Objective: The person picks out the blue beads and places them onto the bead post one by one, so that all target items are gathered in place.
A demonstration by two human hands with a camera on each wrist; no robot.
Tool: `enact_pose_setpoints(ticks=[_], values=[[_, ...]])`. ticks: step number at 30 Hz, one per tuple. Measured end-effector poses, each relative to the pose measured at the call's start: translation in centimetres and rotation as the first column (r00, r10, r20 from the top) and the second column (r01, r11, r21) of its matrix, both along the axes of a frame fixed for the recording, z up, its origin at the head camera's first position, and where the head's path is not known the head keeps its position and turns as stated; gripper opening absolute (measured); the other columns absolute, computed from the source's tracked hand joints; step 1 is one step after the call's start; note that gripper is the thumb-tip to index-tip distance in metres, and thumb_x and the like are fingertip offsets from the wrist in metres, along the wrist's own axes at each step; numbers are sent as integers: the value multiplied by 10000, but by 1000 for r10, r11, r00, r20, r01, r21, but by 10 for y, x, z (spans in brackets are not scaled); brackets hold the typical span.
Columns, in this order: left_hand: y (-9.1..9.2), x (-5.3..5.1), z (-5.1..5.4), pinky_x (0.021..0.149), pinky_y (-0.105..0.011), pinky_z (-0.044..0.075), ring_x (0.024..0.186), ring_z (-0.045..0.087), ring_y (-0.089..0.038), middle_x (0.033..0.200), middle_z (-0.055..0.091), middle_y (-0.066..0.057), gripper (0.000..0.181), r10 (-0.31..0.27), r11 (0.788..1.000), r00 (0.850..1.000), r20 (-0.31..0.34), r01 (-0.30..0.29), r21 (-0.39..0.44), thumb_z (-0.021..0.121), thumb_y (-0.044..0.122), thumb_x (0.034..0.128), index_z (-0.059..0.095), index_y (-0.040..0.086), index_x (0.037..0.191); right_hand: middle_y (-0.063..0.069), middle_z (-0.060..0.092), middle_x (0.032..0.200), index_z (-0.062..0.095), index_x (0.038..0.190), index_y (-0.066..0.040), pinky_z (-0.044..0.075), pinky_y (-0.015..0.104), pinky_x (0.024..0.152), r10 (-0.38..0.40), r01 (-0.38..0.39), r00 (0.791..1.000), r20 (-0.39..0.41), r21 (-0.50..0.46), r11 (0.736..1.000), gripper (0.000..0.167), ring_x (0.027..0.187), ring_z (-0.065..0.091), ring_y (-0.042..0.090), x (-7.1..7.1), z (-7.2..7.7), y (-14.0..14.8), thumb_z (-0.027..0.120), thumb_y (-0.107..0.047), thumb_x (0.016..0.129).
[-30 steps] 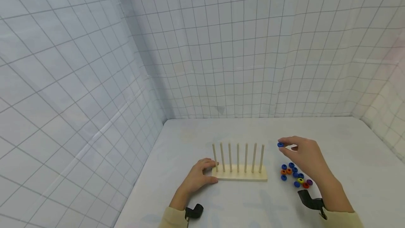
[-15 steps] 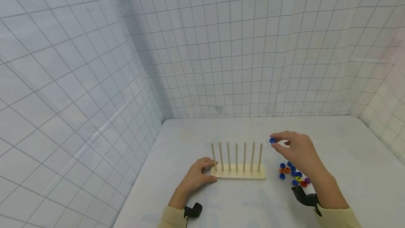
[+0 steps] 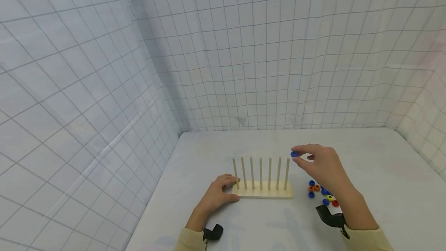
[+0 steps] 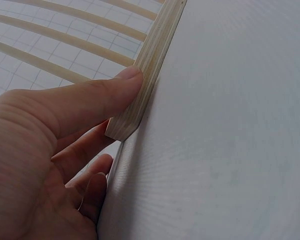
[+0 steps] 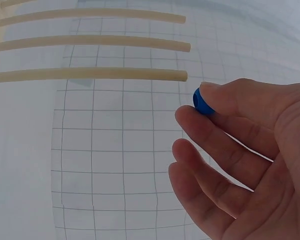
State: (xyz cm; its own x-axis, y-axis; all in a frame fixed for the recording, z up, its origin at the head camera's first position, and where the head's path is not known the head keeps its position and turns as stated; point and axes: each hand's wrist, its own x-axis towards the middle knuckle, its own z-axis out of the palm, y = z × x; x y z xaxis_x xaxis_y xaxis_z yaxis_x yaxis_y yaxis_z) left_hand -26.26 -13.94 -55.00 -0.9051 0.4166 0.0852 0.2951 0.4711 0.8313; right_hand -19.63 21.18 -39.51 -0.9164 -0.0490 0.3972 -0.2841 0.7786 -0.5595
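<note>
In the lower right of the head view, the right hand [image 3: 322, 164] pinches a blue bead [image 3: 294, 154] just beside the tip of the rightmost peg [image 3: 287, 173]; at lower centre, the left hand [image 3: 216, 193] grips the left end of the rack [image 3: 263, 194]. The bead looks light, hard, perhaps slippery, best held by its sides. Gridded sheeting [image 3: 258, 61] rises behind the white counter [image 3: 205, 148].

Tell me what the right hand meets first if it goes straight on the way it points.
Likely the rightmost peg, near its top, just beyond the blue bead the right hand pinches; depth is unclear, so it might miss.
</note>
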Motion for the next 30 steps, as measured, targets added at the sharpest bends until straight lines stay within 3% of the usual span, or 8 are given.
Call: enact_pose_setpoints(ticks=[14,25,30], values=[[-1,-2,-5,1138,-509,331,1398,400,-293,1471,492,-83,606,-11,1000,1000,-3,11,-1,894,330,761,687,176,1309,-21,743,964,769,1139,-145,581,453,738,33,-33,999,-23,-16,999,243,912,691,299,-2,-7,-7,776,-189,901],[0,0,-2,1135,-520,331,1399,397,-314,1475,484,-101,607,-7,1000,1000,4,7,2,894,315,763,685,158,1310,35,748,1061,761,1178,-143,573,395,681,27,-26,999,30,-17,1000,281,921,690,326,-1,-8,-10,764,-224,909],[0,2,-1,1138,-519,324,1400,395,-314,1473,485,-103,612,-3,1000,1000,3,3,-2,892,315,764,682,144,1313,1,750,1022,765,1169,-152,570,405,701,30,-30,999,34,-16,999,268,916,692,314,-1,-10,-10,763,-220,910]])
